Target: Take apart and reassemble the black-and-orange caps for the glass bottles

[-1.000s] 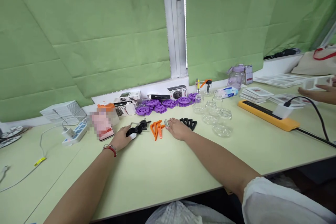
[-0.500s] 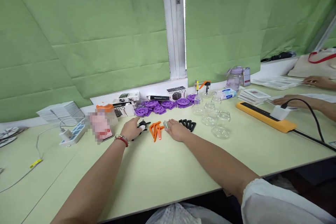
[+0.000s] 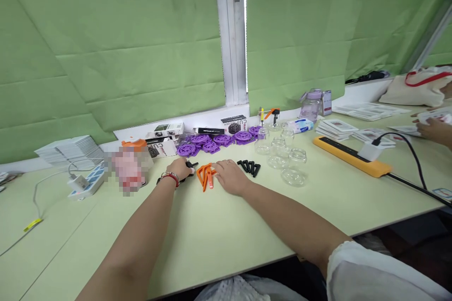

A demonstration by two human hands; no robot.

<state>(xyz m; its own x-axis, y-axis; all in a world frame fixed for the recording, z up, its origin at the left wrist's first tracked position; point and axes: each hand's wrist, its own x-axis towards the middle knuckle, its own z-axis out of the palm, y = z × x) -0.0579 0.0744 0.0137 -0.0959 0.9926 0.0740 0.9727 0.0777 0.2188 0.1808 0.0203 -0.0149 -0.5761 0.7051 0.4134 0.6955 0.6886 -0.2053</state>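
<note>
My left hand, with a red bracelet at the wrist, lies on the pale green table with its fingers curled over a small black part. Just right of it lie orange plastic pieces. My right hand rests flat beside them, fingers stretched toward the orange pieces, holding nothing. A row of black pegs sits right of that hand. Behind are purple wheels and several clear glass jars.
A yellow power strip with a white plug and black cable lies at the right. Another person's hand works at the far right near card stacks. A white power strip, boxes and a purple-lidded bottle stand along the back.
My left hand slid right along the table to the black part by the orange pieces. My right hand shifted slightly left over the metal pins. The view turned a little rightward.
</note>
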